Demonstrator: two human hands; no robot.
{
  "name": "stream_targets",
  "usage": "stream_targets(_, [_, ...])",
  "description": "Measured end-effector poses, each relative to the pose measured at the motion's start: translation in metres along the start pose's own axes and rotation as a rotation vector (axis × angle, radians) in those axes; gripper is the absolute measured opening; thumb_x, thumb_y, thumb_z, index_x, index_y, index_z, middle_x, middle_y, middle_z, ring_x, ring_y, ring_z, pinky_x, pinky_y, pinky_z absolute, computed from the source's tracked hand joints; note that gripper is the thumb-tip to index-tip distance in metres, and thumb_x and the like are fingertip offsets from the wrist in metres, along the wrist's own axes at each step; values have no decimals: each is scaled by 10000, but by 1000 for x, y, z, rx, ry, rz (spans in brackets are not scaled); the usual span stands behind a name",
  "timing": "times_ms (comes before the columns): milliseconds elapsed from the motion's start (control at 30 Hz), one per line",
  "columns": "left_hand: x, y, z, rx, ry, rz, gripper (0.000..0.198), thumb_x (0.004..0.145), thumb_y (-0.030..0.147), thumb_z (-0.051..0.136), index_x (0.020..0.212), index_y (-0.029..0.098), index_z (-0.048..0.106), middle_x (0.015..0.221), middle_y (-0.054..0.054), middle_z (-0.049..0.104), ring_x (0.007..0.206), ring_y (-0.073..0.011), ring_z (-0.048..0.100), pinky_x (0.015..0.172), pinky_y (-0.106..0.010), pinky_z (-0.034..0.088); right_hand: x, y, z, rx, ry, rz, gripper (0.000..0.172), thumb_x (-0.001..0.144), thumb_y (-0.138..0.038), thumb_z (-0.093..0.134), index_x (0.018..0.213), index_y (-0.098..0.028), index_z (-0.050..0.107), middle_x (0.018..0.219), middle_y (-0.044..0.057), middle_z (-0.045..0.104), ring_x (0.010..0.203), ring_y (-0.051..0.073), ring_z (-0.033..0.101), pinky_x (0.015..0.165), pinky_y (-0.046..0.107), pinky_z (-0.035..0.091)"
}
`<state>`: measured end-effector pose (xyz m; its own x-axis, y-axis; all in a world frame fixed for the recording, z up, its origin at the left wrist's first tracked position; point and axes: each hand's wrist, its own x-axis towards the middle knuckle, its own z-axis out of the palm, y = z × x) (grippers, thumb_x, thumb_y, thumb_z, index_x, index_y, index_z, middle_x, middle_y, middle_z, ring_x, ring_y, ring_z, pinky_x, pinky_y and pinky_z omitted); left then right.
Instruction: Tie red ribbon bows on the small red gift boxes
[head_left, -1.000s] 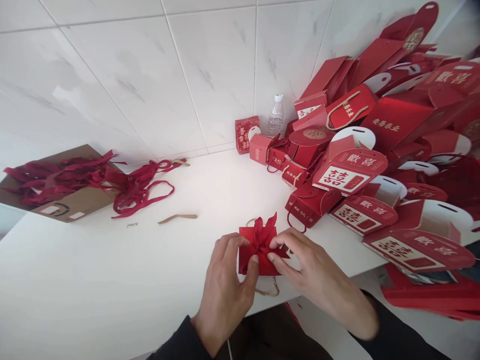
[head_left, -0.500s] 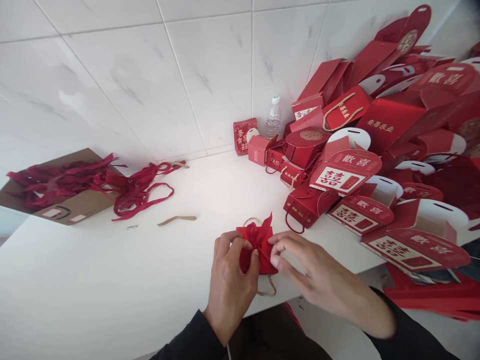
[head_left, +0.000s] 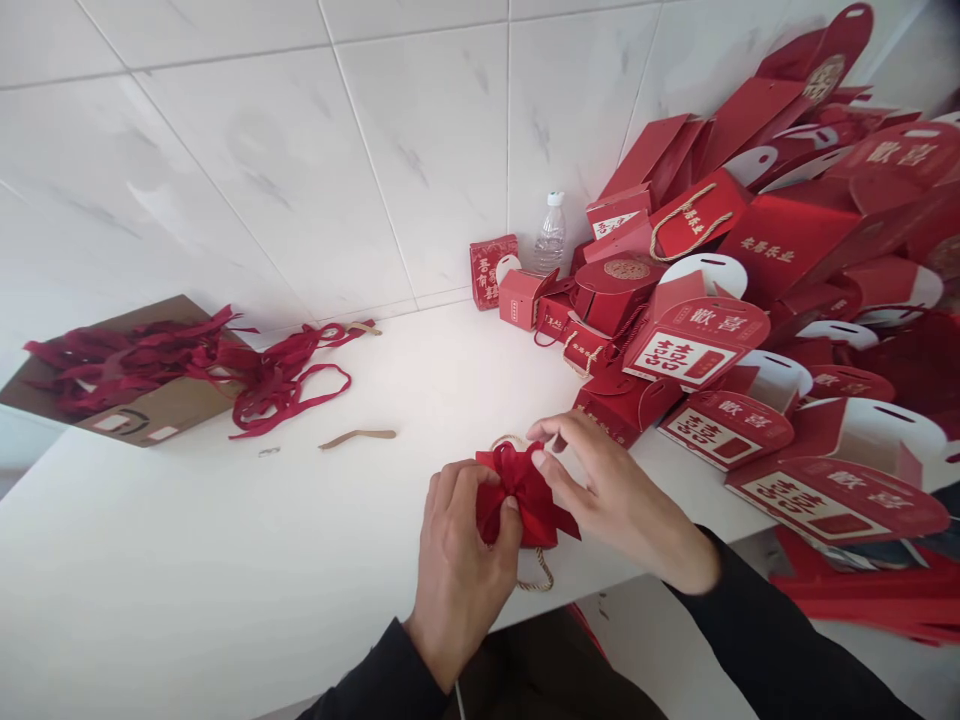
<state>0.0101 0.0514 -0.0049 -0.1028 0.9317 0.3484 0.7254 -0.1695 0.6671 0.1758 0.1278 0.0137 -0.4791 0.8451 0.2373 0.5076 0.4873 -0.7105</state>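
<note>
A small red gift box (head_left: 541, 530) stands near the table's front edge, topped with a dark red ribbon bow (head_left: 517, 475). My left hand (head_left: 469, 540) is closed, its thumb and fingers pinching the bow's knot against the box top. At the bow's upper right, my right hand (head_left: 600, 490) has its thumb and index finger bent around a ribbon loop. One ribbon tail lies over the box's right side. Twisted gold cord handles (head_left: 538, 578) stick out at the box's near and far sides.
At left, a cardboard box (head_left: 139, 425) overflows with red ribbons (head_left: 292, 385). A tan strip (head_left: 358, 436) lies mid-table. Many red gift boxes (head_left: 690, 345) pile up at right. A plastic bottle (head_left: 551, 235) stands against the tiled wall (head_left: 420, 130).
My right hand has moved up and slightly left to the top of the bow. The ribbon end that stood upright now lies to the right. My left hand keeps its pinch.
</note>
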Motion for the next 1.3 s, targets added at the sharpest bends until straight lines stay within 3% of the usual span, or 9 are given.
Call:
stream_targets(167, [3,-1,5,12,7,-4,78,901,137,567,906,210,541,981,-45,560,935,-216,529,797,-379,482,-12,0,-1,-143,-31,-60,239,997,-144,497,1213,-246,512,1136,65,560,1097,256,534,978,467,436])
stream_targets(267, [4,-2,8,10,13,7,80,898,132,566,895,209,542,989,-49,554,938,-216,530,795,-380,488,-20,-3,3,-168,-47,-50,92,976,-175,571,1031,-224,515,1031,53,551,982,253,534,883,453,457])
stream_targets(367, [3,-3,10,35,6,1,88,894,126,565,868,205,536,982,-52,551,921,-218,530,788,-387,491,-30,-5,7,-230,-153,-25,124,989,-138,526,896,-213,497,910,34,535,864,239,511,803,442,448])
stream_targets(567, [0,-2,12,67,25,-17,111,897,108,548,850,206,528,1001,-59,558,924,-223,538,787,-397,495,-38,-8,-3,-78,-270,-20,140,1012,-131,468,898,-208,494,914,25,554,865,211,535,796,393,469])
stream_targets(667, [0,0,10,40,14,-22,98,909,116,542,883,210,543,1015,-62,561,944,-226,552,794,-393,508,-28,-6,-7,-46,-184,-5,87,1037,-200,462,1043,-227,545,980,35,593,912,215,570,837,397,482])
stream_targets(733, [0,0,8,33,16,-21,85,911,126,550,906,211,553,1026,-65,564,960,-230,556,803,-396,516,-18,-2,-4,-97,-103,-33,156,1032,-203,481,1170,-240,543,1051,57,603,977,238,576,893,435,474])
stream_targets(933, [0,0,9,52,24,-16,120,902,104,534,841,207,543,996,-64,572,912,-224,556,780,-394,516,-2,5,10,-117,-74,-37,135,998,-117,503,909,-211,541,923,42,597,888,224,576,833,405,484])
stream_targets(1167, [0,0,8,21,20,-27,137,897,84,540,846,210,530,1014,-61,566,950,-220,562,808,-379,518,-7,10,9,-89,13,76,99,995,-148,514,929,-213,547,910,31,641,820,223,600,789,399,483])
stream_targets(1300, [-2,-1,6,-28,4,-9,145,908,79,528,851,211,510,1024,-57,552,969,-203,562,812,-350,519,-2,7,6,-123,67,34,103,1008,-207,505,1038,-202,604,1034,72,631,988,261,578,914,454,464])
